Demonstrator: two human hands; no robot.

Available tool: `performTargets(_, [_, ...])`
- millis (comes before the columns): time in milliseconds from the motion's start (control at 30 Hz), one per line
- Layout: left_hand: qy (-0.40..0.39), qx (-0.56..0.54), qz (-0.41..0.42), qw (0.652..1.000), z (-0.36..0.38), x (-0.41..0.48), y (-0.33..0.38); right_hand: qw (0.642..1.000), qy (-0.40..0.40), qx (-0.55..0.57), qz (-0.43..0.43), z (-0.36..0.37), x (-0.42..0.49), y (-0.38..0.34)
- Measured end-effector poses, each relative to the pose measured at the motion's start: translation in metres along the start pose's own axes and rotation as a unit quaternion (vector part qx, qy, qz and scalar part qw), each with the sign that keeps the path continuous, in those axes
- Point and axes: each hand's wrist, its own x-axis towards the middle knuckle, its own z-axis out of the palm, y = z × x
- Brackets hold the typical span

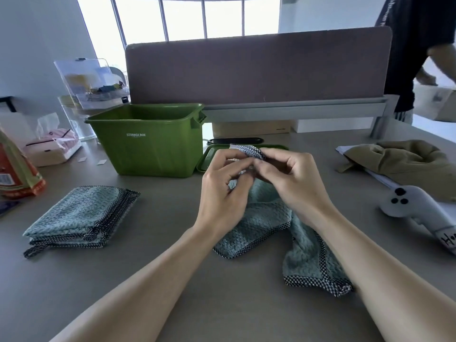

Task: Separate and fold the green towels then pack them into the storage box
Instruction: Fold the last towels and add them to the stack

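Observation:
A loose green towel [267, 227] with a black-and-white checked border hangs from my hands and spreads crumpled on the table below them. My left hand [223, 187] and my right hand [288, 180] meet above it, both pinching its checked edge near one corner. A stack of folded green towels [79, 215] lies on the table to the left. The open green storage box [150, 141] stands behind, its inside hidden from this angle. Its green lid [209, 156] lies flat to the right of the box, partly behind my hands.
A tissue box [53, 146] and a red-orange bag [17, 174] sit at the left. An olive cloth [404, 161] and a white controller [419, 211] lie at the right. A brown desk divider [256, 70] closes the back; a person stands beyond it at far right.

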Motion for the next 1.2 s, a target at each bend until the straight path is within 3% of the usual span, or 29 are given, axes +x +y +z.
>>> performTargets(133, [-0.034, 0.02, 0.041, 0.998, -0.005, 0.003, -0.001, 0.999, -0.031, 0.009, -0.014, -0.003, 0.001, -0.001])
performTargets(333, [0.059, 0.073, 0.074, 0.993, -0.021, 0.011, -0.001, 0.997, -0.034, -0.001, -0.064, -0.003, -0.001, -0.005])
performTargets(500, [-0.055, 0.175, 0.111, 0.977, -0.035, 0.019, -0.009, 0.994, -0.062, -0.041, -0.084, 0.001, -0.003, -0.01])
performTargets(600, [-0.044, 0.175, 0.112, 0.977, -0.038, 0.021, -0.011, 0.996, -0.064, -0.027, -0.053, 0.002, -0.005, -0.012])
performTargets(833, [0.037, 0.078, 0.038, 0.996, -0.047, 0.029, -0.007, 0.988, -0.066, -0.142, -0.013, 0.004, -0.002, -0.008])
performTargets(933, [0.009, 0.059, 0.011, 0.998, -0.052, 0.03, -0.008, 0.99, -0.046, -0.132, -0.029, 0.001, 0.0, -0.01])
performTargets(1100, [-0.093, 0.031, -0.028, 0.995, -0.054, 0.03, -0.002, 0.983, -0.096, -0.148, -0.053, 0.002, -0.002, -0.01])
performTargets(1200, [-0.075, 0.055, -0.015, 0.996, -0.052, 0.029, -0.002, 0.98, -0.13, -0.144, -0.048, 0.003, -0.005, -0.014])
